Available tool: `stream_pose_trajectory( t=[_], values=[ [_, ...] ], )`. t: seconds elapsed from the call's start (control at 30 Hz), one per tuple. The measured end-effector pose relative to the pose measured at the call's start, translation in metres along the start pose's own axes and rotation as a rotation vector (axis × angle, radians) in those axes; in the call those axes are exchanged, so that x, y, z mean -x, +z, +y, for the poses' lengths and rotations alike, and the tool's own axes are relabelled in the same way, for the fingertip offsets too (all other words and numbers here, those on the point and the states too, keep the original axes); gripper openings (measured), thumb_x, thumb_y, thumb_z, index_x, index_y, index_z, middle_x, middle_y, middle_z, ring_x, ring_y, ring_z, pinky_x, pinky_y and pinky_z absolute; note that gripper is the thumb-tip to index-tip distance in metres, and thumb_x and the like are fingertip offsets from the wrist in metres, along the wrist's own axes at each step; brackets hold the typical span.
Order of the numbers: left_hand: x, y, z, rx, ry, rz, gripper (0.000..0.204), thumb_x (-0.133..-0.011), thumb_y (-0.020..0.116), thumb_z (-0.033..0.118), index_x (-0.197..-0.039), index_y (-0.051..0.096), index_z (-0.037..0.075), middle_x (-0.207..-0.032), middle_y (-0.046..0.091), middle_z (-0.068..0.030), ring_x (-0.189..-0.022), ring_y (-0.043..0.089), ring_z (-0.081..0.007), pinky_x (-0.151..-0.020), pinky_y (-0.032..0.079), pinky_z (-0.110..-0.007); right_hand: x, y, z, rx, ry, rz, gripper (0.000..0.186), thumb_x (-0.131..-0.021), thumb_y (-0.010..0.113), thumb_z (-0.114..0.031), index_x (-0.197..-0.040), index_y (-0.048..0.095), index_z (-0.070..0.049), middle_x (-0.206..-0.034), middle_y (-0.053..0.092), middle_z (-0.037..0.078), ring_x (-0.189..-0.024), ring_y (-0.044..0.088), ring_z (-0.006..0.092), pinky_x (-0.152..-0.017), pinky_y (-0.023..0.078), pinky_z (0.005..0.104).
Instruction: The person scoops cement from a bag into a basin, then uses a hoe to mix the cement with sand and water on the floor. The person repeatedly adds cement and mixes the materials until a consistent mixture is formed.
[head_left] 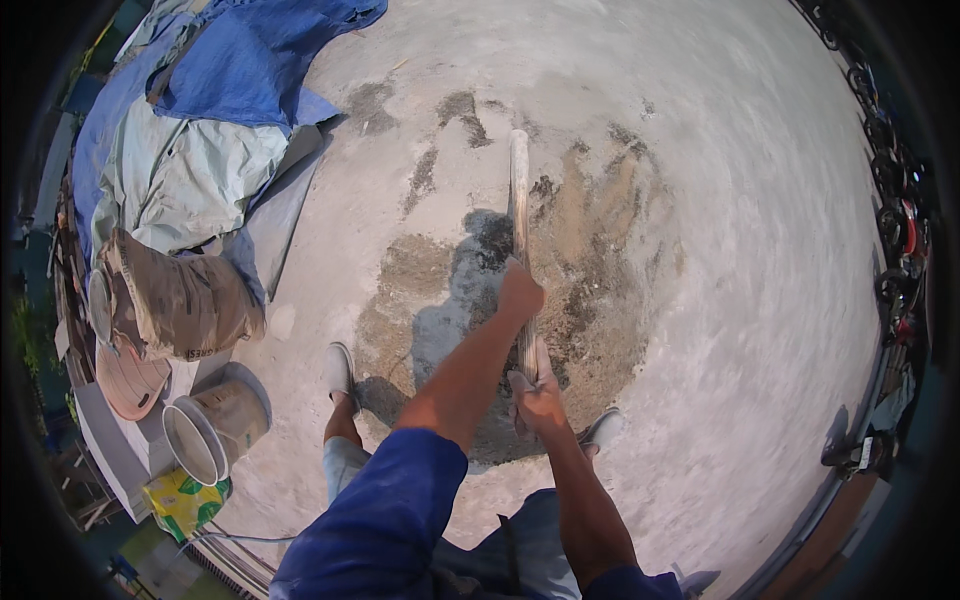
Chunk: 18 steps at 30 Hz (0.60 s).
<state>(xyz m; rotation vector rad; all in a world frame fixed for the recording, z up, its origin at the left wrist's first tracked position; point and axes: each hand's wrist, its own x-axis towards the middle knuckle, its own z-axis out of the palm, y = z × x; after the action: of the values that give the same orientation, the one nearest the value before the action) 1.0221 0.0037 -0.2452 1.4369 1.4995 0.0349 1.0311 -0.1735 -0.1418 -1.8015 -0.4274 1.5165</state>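
A pale, worn wooden pole [519, 190] points away from me, its blunt far end raised in front. My left hand [522, 292] is closed round its middle. Nearer my body, my right hand [540, 402] grips the same pole lower down, with dusty fingers. Whatever may be fixed to the near end is hidden by my hands and arms. Beneath the pole lies a patch of damp, sandy grey-brown material [600, 270] spread over the floor, partly under my shadow. My shoes stand on either side of this patch.
To the left are a blue tarp [235, 65], a pale sheet [175, 175], a brown paper sack [190, 300], a dusty bucket [235, 420] on its side, a pinkish cap-like thing [130, 382] and a yellow-green bag [185, 500]. Motorbikes [897, 230] line the far right edge of the concrete floor [760, 300].
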Motion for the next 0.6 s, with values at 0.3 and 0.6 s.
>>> stream_pose_trajectory(
  t=[0.3, 0.6],
  values=[
    [0.093, 0.035, -0.024, 0.974, -0.321, -0.273, 0.022, -0.079, 0.072, 0.008, -0.09, 0.053, 0.002, -0.065, 0.052, -0.0032, -0.048, 0.051, -0.0137, -0.041, 0.042, -0.034, 0.184, -0.019, 0.069, 0.414, 0.135, 0.154, 0.08, -0.083, 0.067, -0.016, -0.151, 0.026, -0.005, -0.078, 0.067, 0.019, -0.064, 0.069, 0.0226, -0.057, 0.054, 0.0359],
    [0.084, -0.056, 0.018, 0.87, -0.124, -0.108, 0.033, -0.086, 0.069, 0.013, -0.108, 0.047, 0.003, -0.075, 0.054, -0.0038, -0.051, 0.052, -0.0118, -0.047, 0.048, -0.029, 0.157, 0.015, 0.046, 0.323, 0.401, 0.115, 0.059, -0.081, 0.073, -0.019, -0.13, 0.046, 0.001, -0.087, 0.067, 0.021, -0.08, 0.071, 0.0322, -0.072, 0.055, 0.0435]
  ],
)
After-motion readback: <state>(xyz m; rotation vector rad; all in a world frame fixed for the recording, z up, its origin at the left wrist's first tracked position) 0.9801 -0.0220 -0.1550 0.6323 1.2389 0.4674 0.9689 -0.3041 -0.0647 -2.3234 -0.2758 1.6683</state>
